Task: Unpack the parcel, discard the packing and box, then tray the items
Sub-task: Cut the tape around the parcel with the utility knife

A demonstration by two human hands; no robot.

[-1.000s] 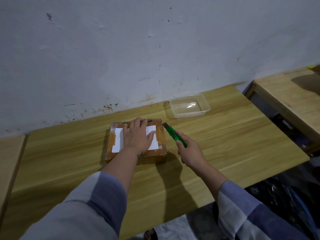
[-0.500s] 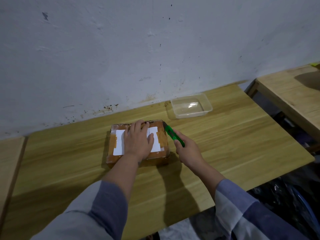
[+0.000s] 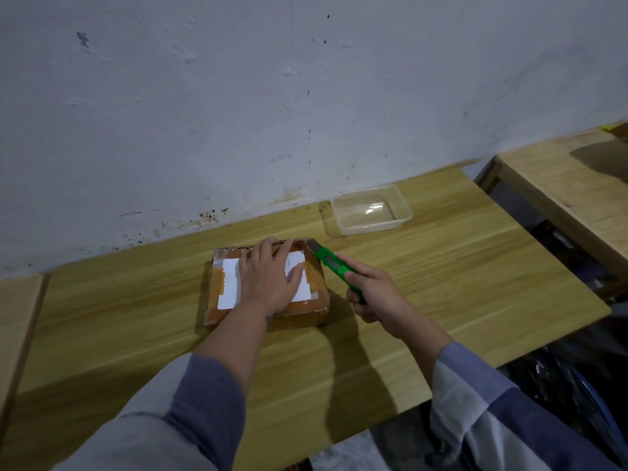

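A flat brown taped parcel [image 3: 217, 300] with a white label lies near the middle of the wooden table [image 3: 441, 300]. My left hand [image 3: 268, 280] presses flat on its top, fingers spread over the label. My right hand [image 3: 373, 294] grips a green utility knife [image 3: 331, 263], and the blade tip touches the parcel's far right corner. A clear plastic tray [image 3: 368, 214] stands behind and to the right of the parcel, near the wall, with nothing in it.
A stained white wall [image 3: 306, 96] runs along the table's back edge. A second wooden table [image 3: 571, 185] stands to the right across a gap. Another wooden surface [image 3: 17, 317] adjoins on the left. Dark bags [image 3: 577, 385] lie on the floor at the lower right.
My right hand has brought the knife from beside the parcel up against its far right corner. My left hand has stayed flat on the parcel.
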